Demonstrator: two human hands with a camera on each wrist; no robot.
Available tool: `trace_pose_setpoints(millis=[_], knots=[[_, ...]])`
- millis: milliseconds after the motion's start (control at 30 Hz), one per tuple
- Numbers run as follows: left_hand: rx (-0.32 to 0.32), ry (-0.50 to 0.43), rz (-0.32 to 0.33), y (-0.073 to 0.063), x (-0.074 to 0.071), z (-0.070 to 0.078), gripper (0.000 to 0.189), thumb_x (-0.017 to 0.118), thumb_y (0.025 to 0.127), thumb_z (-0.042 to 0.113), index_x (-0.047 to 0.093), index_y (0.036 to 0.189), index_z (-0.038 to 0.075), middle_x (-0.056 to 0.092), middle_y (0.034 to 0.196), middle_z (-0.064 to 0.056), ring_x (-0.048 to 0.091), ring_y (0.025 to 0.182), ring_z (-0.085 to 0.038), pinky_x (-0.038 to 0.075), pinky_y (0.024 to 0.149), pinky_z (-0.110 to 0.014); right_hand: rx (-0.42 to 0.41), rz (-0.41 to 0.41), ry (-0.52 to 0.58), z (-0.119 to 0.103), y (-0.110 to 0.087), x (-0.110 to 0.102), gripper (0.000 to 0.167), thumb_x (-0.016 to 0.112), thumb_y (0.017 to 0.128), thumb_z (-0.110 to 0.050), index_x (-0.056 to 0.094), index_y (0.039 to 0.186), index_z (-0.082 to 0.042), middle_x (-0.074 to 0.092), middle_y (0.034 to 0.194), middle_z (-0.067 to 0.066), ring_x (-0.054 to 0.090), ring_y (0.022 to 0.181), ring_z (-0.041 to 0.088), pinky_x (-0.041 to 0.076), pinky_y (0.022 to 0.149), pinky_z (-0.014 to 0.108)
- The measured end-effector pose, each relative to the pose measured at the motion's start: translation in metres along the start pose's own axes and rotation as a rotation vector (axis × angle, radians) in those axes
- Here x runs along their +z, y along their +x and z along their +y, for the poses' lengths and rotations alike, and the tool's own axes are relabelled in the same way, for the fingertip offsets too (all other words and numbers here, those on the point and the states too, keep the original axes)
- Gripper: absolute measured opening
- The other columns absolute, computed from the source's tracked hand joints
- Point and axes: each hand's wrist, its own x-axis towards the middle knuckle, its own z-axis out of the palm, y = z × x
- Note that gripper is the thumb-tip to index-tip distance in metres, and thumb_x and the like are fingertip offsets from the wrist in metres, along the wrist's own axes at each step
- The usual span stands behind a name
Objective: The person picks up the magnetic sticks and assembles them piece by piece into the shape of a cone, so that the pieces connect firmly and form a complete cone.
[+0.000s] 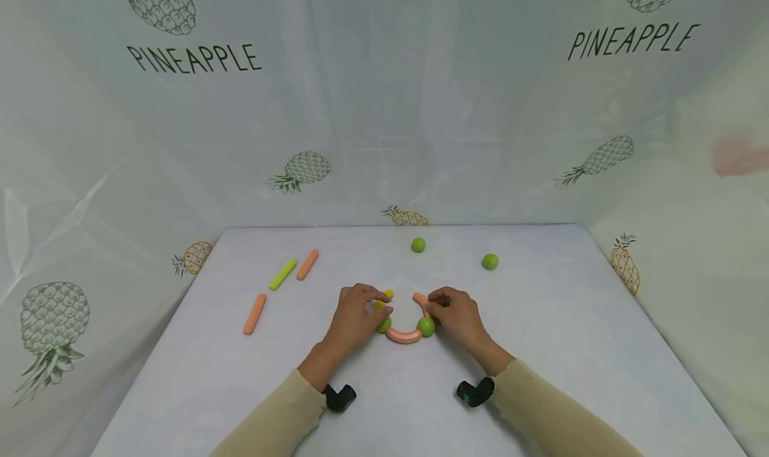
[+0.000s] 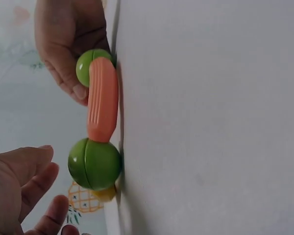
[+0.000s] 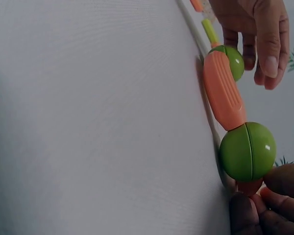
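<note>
Toy balls and curved connector rods form an unclosed ring on the table. At its near side an orange curved rod (image 1: pixel 404 337) joins a left green ball (image 2: pixel 94 164) and a right green ball (image 1: pixel 426 327). From the right ball a second orange curved rod (image 1: pixel 420 299) runs away from the person; my right hand (image 1: pixel 459 317) pinches it close to the ball with thumb and fingers. A yellow curved rod (image 1: pixel 379 305) extends from the left ball, partly hidden behind my left hand (image 1: pixel 354 317). The left fingers are loosely spread beside that ball, holding nothing.
To the left on the white table (image 1: pixel 198 383) lie a straight orange rod (image 1: pixel 255 313), another orange rod (image 1: pixel 308 265) and a yellow-green rod (image 1: pixel 283 274). Farther back sit a green ball (image 1: pixel 418 245) and one more green ball (image 1: pixel 490 261). A pineapple-print sheet (image 1: pixel 384 110) hangs behind.
</note>
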Motion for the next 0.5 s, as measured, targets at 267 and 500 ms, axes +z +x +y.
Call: trace_pose_setpoints(millis=[267, 500], knots=[[-0.100, -0.057, -0.005, 0.011, 0.001, -0.009, 0.029, 0.079, 0.096, 0.032, 0.077, 0.123, 0.022, 0.067, 0.131, -0.002, 0.054, 0.125, -0.026, 0.049, 0.105, -0.048, 0.003, 0.000, 0.000, 0.000, 0.000, 0.001, 0.019, 0.076, 0.096, -0.018, 0.076, 0.110, -0.006, 0.077, 0.100, 0.005, 0.068, 0.088, 0.017, 0.054, 0.073, 0.029], [-0.109, -0.078, -0.017, 0.016, 0.003, -0.012, 0.032, 0.079, 0.096, 0.031, 0.075, 0.125, 0.020, 0.070, 0.127, -0.005, 0.057, 0.123, -0.028, 0.049, 0.104, -0.051, 0.000, -0.011, 0.021, 0.000, -0.002, 0.000, 0.019, 0.075, 0.097, -0.016, 0.076, 0.112, -0.005, 0.077, 0.102, 0.006, 0.069, 0.089, 0.016, 0.055, 0.075, 0.029]])
